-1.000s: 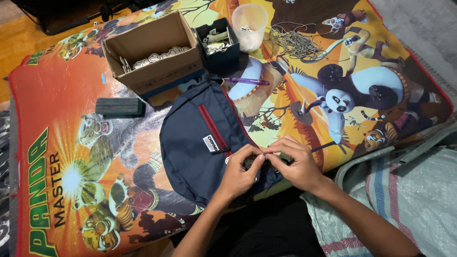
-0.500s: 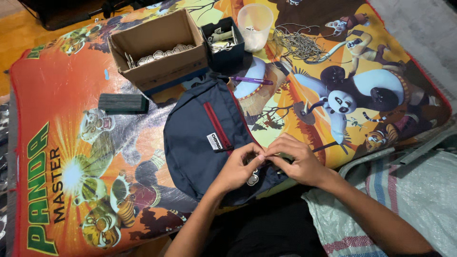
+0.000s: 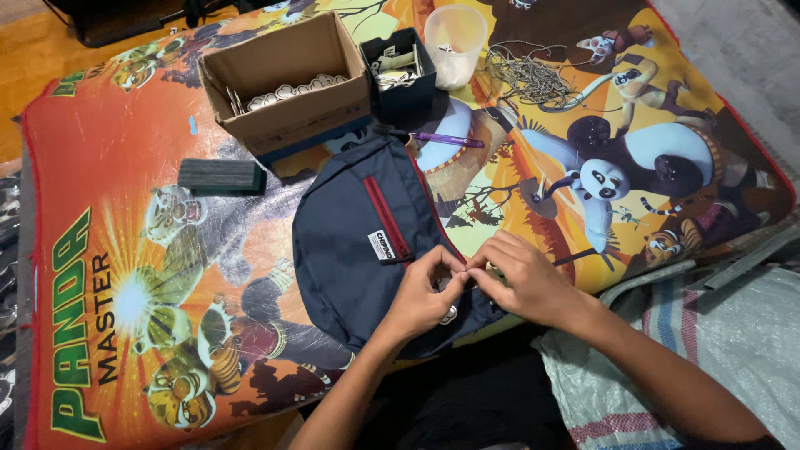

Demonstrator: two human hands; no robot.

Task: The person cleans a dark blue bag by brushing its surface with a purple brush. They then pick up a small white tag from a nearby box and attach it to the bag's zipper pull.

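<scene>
Navy bag [image 3: 358, 258] with red zip lies flat on cartoon-print mat [image 3: 125, 275], near its front edge. Left hand [image 3: 421, 296] and right hand [image 3: 521, 279] meet at bag's right edge, fingertips pinched together on small part there; what exactly they pinch too small to tell. Small round silver tag [image 3: 449, 314] hangs below left hand. Behind bag: cardboard box [image 3: 287, 83], dark box [image 3: 400, 71], clear cup [image 3: 455, 33], purple pen [image 3: 450, 140], tangle of string [image 3: 529, 75]. Dark block [image 3: 221, 177] left of bag. Striped sack [image 3: 692, 350] at right
</scene>
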